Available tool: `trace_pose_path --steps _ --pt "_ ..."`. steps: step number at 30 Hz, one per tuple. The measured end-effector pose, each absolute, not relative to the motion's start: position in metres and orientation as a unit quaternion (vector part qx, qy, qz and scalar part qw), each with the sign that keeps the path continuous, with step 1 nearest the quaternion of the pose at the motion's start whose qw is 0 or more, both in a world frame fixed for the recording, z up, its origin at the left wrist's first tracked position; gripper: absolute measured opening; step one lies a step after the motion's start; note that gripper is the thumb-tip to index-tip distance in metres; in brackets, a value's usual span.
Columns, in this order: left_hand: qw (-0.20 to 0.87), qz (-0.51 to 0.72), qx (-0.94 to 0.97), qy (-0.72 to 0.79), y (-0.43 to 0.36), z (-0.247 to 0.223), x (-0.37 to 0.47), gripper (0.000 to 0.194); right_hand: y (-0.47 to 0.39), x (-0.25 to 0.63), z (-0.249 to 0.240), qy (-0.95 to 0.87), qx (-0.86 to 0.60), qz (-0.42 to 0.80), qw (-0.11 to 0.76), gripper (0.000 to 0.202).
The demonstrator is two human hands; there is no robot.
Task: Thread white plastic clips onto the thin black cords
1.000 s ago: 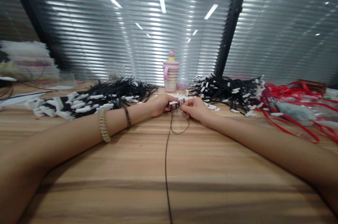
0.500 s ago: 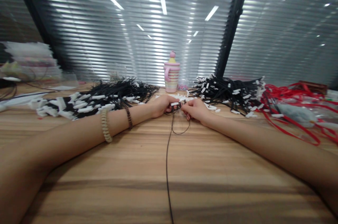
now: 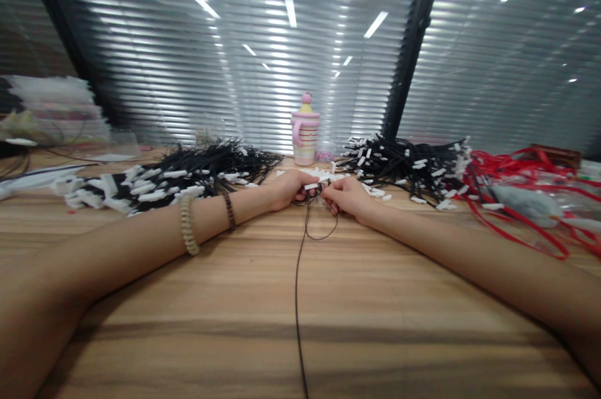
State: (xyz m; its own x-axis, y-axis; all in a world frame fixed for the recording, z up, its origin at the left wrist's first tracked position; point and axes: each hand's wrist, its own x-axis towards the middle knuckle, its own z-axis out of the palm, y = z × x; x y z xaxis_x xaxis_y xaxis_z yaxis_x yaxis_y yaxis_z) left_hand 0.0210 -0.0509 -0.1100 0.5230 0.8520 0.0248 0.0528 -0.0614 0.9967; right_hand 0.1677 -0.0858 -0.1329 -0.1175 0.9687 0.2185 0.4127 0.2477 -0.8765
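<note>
— Pinching what, from the head view?

— My left hand (image 3: 287, 188) pinches a small white plastic clip (image 3: 310, 185); my right hand (image 3: 346, 195) pinches the thin black cord (image 3: 297, 286) beside it, far across the wooden table (image 3: 375, 324).

— Risk?

— I judge the cord could slip out, since my grip is only fingertips.

— Direction?

— Its long axis runs from my hands toward me, looping just below them.
</note>
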Motion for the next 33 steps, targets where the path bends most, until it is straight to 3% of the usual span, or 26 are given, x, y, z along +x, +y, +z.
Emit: trace_pose_path --steps 33 --pt "0.578 0.339 0.652 0.356 -0.0494 -0.1117 0.0198 0.014 -0.09 0.1676 -0.1306 -0.672 -0.5 0.329 0.435 0.017"
